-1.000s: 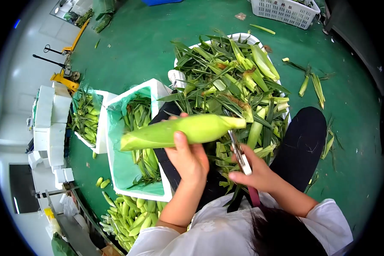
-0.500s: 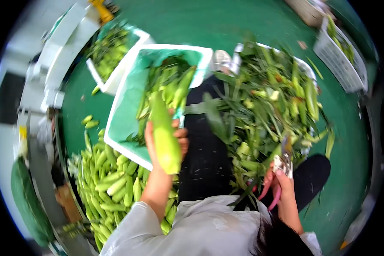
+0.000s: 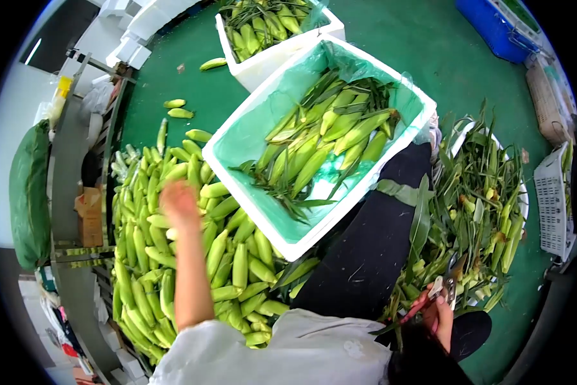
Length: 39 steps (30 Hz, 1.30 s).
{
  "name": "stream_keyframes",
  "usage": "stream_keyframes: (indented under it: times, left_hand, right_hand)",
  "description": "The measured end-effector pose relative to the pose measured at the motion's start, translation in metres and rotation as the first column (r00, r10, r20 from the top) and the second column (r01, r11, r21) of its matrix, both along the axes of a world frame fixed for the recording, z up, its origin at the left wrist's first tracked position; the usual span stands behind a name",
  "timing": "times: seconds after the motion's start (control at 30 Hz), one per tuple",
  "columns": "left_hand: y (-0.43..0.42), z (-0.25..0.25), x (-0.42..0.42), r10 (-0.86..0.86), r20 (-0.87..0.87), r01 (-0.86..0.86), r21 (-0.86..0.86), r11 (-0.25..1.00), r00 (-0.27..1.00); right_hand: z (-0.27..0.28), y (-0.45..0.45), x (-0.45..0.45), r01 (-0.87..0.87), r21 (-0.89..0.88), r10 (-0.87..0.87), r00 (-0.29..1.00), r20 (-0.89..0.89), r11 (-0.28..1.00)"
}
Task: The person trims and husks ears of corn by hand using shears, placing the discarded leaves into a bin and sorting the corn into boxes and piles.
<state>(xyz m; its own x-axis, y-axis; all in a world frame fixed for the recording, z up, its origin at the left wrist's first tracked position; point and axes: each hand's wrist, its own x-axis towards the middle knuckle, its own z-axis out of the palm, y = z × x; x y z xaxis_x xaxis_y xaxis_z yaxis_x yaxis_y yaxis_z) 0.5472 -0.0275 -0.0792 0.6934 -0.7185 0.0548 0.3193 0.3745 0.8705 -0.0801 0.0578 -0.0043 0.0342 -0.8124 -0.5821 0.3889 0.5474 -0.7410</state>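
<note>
My left hand [image 3: 180,202] is stretched over the big pile of trimmed green corn [image 3: 240,266] on the left; it is smeared by motion, so its fingers and anything in them cannot be made out. At the lower right, my right hand [image 3: 437,314] is closed round pruning shears [image 3: 450,287] with red handles, beside the heap of husks and leaves [image 3: 471,212]. Between the two lies a white foam box [image 3: 279,240] with a green liner, holding several leafy corn ears [image 3: 330,135].
Behind stands another foam box [image 3: 259,70] of corn. Loose ears [image 3: 180,113] lie on the green floor. A metal rack [image 3: 70,212] and a green sack [image 3: 30,196] are at left; a white crate [image 3: 553,205] and a blue bin [image 3: 493,29] are at right.
The view has swung left. My left hand has moved from in front of me to over the corn pile, and the ear it held is no longer distinguishable. My right hand keeps the shears.
</note>
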Motion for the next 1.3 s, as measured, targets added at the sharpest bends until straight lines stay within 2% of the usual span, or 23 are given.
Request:
stream_keyframes:
  times: [0.03, 0.07, 0.1, 0.13, 0.17, 0.23, 0.27, 0.33, 0.4, 0.47, 0.53, 0.57, 0.6, 0.67, 0.7, 0.8, 0.87, 0.93, 1.03, 1.13, 1.17, 1.23, 1.3]
  left_hand:
    - [-0.064, -0.013, -0.068, -0.038, 0.067, 0.018, 0.273, 0.962, 0.997]
    - [-0.117, -0.04, -0.125, -0.27, 0.126, 0.215, 0.336, 0.917, 0.954]
    - [-0.169, -0.07, -0.167, -0.508, 0.198, 0.373, 0.472, 0.798, 0.838]
    - [-0.219, -0.143, -0.201, -0.624, 0.391, 0.382, 0.537, 0.752, 0.677]
    - [-0.253, -0.157, -0.253, -0.69, 0.513, 0.331, 0.623, 0.709, 0.511]
    - [-0.304, -0.226, -0.322, -0.541, 0.83, 0.181, 0.516, 0.837, 0.138]
    - [-0.312, -0.233, -0.352, -0.589, 0.808, -0.067, 0.587, 0.807, -0.012]
    - [-0.325, -0.226, -0.378, -0.661, 0.724, -0.343, 0.581, 0.738, -0.196]
    - [-0.334, -0.195, -0.375, -0.834, 0.459, -0.303, 0.784, 0.542, -0.306]
    - [-0.33, -0.223, -0.341, -0.824, 0.544, -0.076, 0.826, 0.559, -0.157]
    - [-0.303, -0.19, -0.323, -0.806, 0.342, 0.3, 0.8, 0.52, 0.484]
    - [-0.286, -0.157, -0.311, -0.779, 0.291, 0.466, 0.667, 0.581, 0.556]
    - [-0.272, -0.138, -0.29, -0.673, 0.523, 0.275, 0.644, 0.714, 0.523]
    - [-0.205, -0.01, -0.295, -0.781, 0.178, 0.596, 0.552, 0.583, 0.599]
    - [-0.177, 0.02, -0.295, -0.777, 0.183, 0.596, 0.544, 0.59, 0.603]
    - [-0.109, 0.085, -0.317, -0.882, 0.166, 0.679, 0.581, 0.449, 0.442]
    - [-0.073, 0.107, -0.344, -0.844, 0.499, 0.535, 0.666, 0.519, 0.197]
    - [-0.05, 0.137, -0.378, -0.917, 0.397, 0.552, 0.758, 0.347, 0.032]
    - [-0.032, 0.151, -0.418, -0.759, 0.599, 0.551, 0.735, 0.395, -0.254]
    - [-0.032, 0.157, -0.443, -0.726, 0.507, 0.483, 0.833, 0.272, -0.466]
    - [-0.034, 0.153, -0.449, -0.633, 0.559, 0.509, 0.812, 0.287, -0.535]
    - [-0.04, 0.151, -0.463, -0.653, 0.489, 0.559, 0.821, 0.119, -0.579]
    - [-0.052, 0.138, -0.474, -0.683, 0.368, 0.593, 0.796, -0.118, -0.631]
  right_hand:
    - [0.002, -0.001, 0.002, 0.002, -0.006, -0.002, 1.0, -0.003, 1.0]
    - [0.004, 0.001, 0.004, 0.011, -0.01, -0.011, 1.0, -0.003, 1.0]
    - [0.005, 0.005, 0.003, 0.027, -0.001, -0.027, 0.999, -0.033, 1.0]
    - [0.001, 0.011, -0.001, 0.048, 0.011, -0.047, 0.998, -0.034, 0.999]
    - [0.003, 0.015, -0.001, 0.085, 0.019, -0.084, 0.995, -0.047, 0.996]
    - [0.011, 0.025, -0.003, 0.186, 0.064, -0.181, 0.98, -0.083, 0.98]
    - [0.009, 0.033, -0.007, 0.231, 0.071, -0.227, 0.972, -0.065, 0.97]
    - [0.022, 0.042, -0.001, 0.341, 0.049, -0.339, 0.939, -0.053, 0.939]
    - [0.022, 0.053, -0.001, 0.443, 0.048, -0.443, 0.897, -0.007, 0.895]
    - [0.028, 0.053, -0.001, 0.445, 0.086, -0.451, 0.889, 0.073, 0.891]
    - [0.032, 0.048, -0.013, 0.284, 0.087, -0.287, 0.957, 0.03, 0.955]
    - [0.024, 0.049, -0.016, 0.196, 0.034, -0.195, 0.98, -0.028, 0.98]
    - [0.015, 0.047, -0.018, 0.099, -0.02, -0.1, 0.991, -0.086, 0.995]
    - [0.021, 0.031, -0.019, -0.084, -0.002, 0.082, 0.98, -0.181, 0.996]
    - [0.018, 0.023, -0.016, -0.191, -0.08, 0.161, 0.945, -0.286, 0.978]
    - [0.014, -0.003, -0.002, -0.401, -0.249, 0.222, 0.819, -0.53, 0.882]
    - [0.032, -0.025, 0.003, -0.438, -0.264, 0.24, 0.801, -0.548, 0.859]
    - [0.044, -0.034, -0.003, -0.484, -0.289, 0.188, 0.721, -0.667, 0.826]
    - [0.044, -0.024, -0.023, -0.479, -0.325, 0.056, 0.625, -0.779, 0.816]
    - [0.041, -0.002, -0.051, -0.457, -0.355, -0.129, 0.454, -0.882, 0.816]
    - [0.039, 0.005, -0.062, -0.463, -0.355, -0.115, 0.468, -0.876, 0.812]
    - [0.044, 0.023, -0.076, -0.411, -0.326, -0.068, 0.53, -0.845, 0.851]
    - [0.042, 0.046, -0.084, -0.201, -0.259, 0.053, 0.874, -0.484, 0.945]
